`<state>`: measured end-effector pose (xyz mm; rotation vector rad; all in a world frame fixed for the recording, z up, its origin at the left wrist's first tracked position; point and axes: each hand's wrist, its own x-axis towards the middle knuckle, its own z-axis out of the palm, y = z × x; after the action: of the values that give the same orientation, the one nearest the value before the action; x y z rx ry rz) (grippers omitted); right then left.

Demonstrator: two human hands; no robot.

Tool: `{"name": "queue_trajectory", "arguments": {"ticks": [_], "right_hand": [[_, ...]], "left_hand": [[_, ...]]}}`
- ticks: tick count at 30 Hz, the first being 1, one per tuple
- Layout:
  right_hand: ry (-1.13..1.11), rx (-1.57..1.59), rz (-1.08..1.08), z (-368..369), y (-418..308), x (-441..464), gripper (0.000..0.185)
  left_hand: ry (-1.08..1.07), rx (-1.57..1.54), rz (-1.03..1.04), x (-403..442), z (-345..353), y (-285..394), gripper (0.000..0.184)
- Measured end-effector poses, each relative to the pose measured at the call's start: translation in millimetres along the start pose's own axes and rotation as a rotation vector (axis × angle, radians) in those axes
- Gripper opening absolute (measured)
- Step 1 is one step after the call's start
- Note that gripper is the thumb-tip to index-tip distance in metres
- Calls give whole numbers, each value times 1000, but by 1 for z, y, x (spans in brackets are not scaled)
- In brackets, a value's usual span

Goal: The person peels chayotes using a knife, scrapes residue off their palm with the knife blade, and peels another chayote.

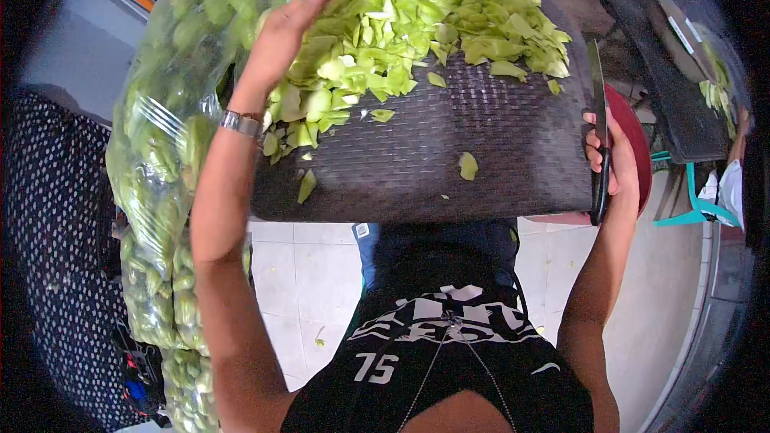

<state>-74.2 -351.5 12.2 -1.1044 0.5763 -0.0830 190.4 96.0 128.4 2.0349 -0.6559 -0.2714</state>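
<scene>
A large heap of sliced green vegetable [433, 8] covers the far part of a dark woven-pattern table [401, 160]. My left hand [285, 36] is at the heap's left edge, fingers stretched out and holding nothing. At the table's right edge my right hand [618, 152] is closed round the black handle of a knife [598, 96], whose blade points away from me. A few loose slices [468, 166] lie on the near part of the table.
Clear plastic bags of whole green vegetables [160, 144] stand along the left side. A red basin [634, 128] is beyond my right hand. Farther right are another dark table [690, 120] with slices, a teal stool frame [691, 200] and part of another person [731, 184].
</scene>
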Motion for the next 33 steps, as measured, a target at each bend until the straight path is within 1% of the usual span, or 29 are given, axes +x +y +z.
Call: {"name": "queue_trajectory", "arguments": {"ticks": [2,5,8,9,13,16,18,19,25,28,33], "right_hand": [[-14,9,-6,-1,0,1,43],[2,5,-21,-1,1,-1,43],[20,7,-14,1,0,-4,43],[16,11,-12,0,0,-3,43],[-26,26,-13,-2,1,-2,43],[5,-14,-25,0,1,-2,42],[-6,-1,-28,0,1,-2,43],[-11,4,-28,0,1,-2,43],[6,-14,-39,0,3,1,44],[27,-22,-39,3,3,0,45],[24,-59,-31,8,0,-4,45]], "left_hand": [[-61,-854,30,4,19,-1,84],[-191,-1213,31,-6,50,9,91],[-227,-1391,39,-17,70,14,94],[-232,-1407,53,-18,75,12,96],[-341,-1527,105,-20,84,2,97],[-281,-1535,102,-28,87,4,99],[-263,-1595,130,-39,90,12,102],[-254,-1627,143,-44,91,16,104],[-287,-1665,245,-64,95,23,135],[-231,-1672,219,-70,93,25,142],[-190,-1670,241,-76,91,16,142]]}}
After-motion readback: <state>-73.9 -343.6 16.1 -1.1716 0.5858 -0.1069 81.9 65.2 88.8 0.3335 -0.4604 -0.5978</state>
